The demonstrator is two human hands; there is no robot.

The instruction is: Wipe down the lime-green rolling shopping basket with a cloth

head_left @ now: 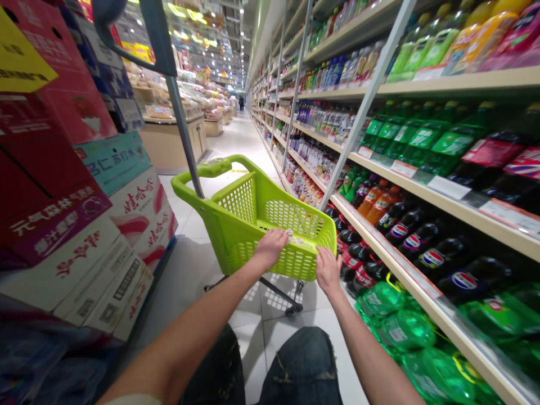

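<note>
A lime-green plastic shopping cart (230, 225) with perforated basket walls stands on the floor in front of my knees. My left hand (272, 247) rests on its near rim, fingers closed over a small whitish crumpled thing, apparently a tissue (289, 235), mostly covered by the fingers. At the basket's near right corner, my right hand (329, 270) grips the rim with its fingers over the top and the thumb on the outer side. The basket floor is partly hidden by the near wall.
Shelves of soft-drink bottles (442, 135) line the right side, with green bottles (405, 332) low beside my right arm. Stacked drink cartons (71, 247) stand close on the left. A grey post (181, 129) rises from the cart. The tiled aisle (236, 135) runs ahead past food displays.
</note>
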